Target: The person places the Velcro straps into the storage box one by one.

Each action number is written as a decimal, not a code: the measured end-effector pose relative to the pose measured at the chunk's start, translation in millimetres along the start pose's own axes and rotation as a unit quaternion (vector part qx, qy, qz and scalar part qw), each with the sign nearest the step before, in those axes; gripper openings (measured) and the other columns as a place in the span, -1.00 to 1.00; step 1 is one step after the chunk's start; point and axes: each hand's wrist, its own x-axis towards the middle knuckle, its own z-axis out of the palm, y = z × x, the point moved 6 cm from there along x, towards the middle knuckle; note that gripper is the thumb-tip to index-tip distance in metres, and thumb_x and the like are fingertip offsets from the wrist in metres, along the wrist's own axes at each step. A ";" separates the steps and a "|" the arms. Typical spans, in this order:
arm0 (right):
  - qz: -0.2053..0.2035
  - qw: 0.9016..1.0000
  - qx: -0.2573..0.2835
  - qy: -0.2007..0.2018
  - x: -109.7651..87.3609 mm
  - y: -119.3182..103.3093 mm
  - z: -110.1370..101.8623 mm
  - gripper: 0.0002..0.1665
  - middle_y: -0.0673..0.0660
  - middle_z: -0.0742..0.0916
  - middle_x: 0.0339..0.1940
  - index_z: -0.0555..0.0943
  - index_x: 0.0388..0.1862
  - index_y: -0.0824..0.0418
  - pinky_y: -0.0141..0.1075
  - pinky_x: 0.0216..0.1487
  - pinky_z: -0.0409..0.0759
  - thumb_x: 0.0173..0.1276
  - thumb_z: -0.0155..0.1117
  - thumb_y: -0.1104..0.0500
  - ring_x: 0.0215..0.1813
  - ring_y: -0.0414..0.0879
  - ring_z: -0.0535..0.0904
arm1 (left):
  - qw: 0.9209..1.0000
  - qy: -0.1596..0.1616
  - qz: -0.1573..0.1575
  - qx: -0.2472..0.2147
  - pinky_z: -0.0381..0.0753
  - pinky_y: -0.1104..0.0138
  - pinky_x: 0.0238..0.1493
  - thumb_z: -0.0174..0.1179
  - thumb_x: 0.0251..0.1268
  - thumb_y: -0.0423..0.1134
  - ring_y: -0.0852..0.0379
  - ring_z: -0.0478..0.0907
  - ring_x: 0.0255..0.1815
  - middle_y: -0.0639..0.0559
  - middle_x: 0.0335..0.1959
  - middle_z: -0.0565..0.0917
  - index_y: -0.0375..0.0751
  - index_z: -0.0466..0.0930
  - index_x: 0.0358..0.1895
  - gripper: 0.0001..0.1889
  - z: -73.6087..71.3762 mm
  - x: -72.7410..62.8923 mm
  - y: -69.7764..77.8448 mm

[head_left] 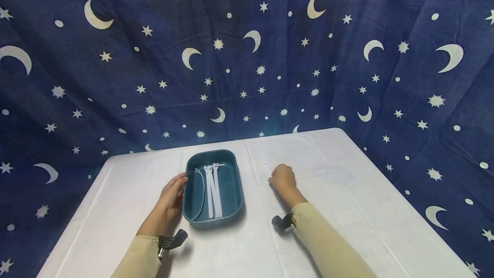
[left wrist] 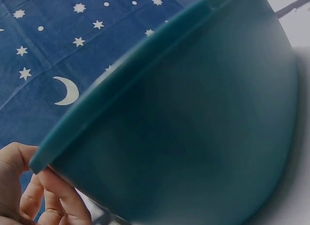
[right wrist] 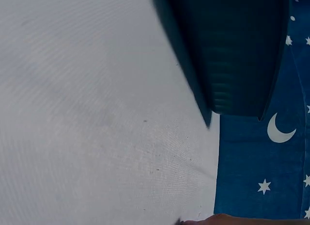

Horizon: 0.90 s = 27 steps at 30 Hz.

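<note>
A teal plastic tray (head_left: 239, 192) sits on the table left of centre. Inside it lie several slim white strips (head_left: 218, 192) with notched ends; one is bowed along the left wall. My left hand (head_left: 171, 196) grips the tray's left rim, thumb over the edge and fingers below in the left wrist view. To the right of the tray, my right hand (head_left: 284, 181) is low over the table with its fingers curled. At its fingertips it seems to pinch a faint white strip (head_left: 266, 165), hard to make out against the white cloth.
A white cloth (head_left: 347, 235) with fold creases covers the table. Behind and to the right hangs a dark blue curtain (head_left: 247, 67) with moons and stars, close to the table's edges. Dark wrist camera mounts (head_left: 283, 222) stick out from the sleeves.
</note>
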 end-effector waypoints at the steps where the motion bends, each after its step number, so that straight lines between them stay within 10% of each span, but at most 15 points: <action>1: -0.002 1.000 0.000 0.001 -0.3 -0.8 -0.5 -0.86 0.28 0.76 -0.42 0.69 -0.46 0.37 -0.04 -0.08 0.68 -0.04 0.48 0.37 -0.27 0.17 0.71 | 1.000 0.000 0.001 0.001 0.61 0.51 -0.16 0.02 0.43 -0.11 0.35 0.55 -0.15 -0.01 0.18 0.43 -0.06 0.25 0.43 -0.47 -0.1 0.2 -0.1; 14: 0.012 1.000 0.007 -0.006 1.7 1.2 0.6 -0.83 0.29 0.77 -0.38 0.70 -0.45 0.37 -0.02 -0.01 0.66 -0.06 0.50 0.35 -0.21 0.19 0.71 | 1.000 -0.008 -0.001 0.001 0.62 0.51 -0.11 0.01 0.46 -0.10 0.33 0.55 -0.10 -0.06 0.28 0.37 -0.07 0.23 0.45 -0.46 1.4 0.9 0.6; 27: 0.038 0.998 0.041 -0.005 -1.6 1.9 -0.2 -0.82 0.25 0.74 -0.39 0.66 -0.41 0.35 -0.08 -0.14 0.66 -0.01 0.49 0.34 -0.32 0.08 0.66 | 1.000 -0.010 0.008 -0.009 0.61 0.51 -0.19 0.06 0.42 -0.14 0.34 0.57 -0.18 0.12 -0.03 0.53 -0.10 0.30 0.39 -0.50 2.2 0.9 0.8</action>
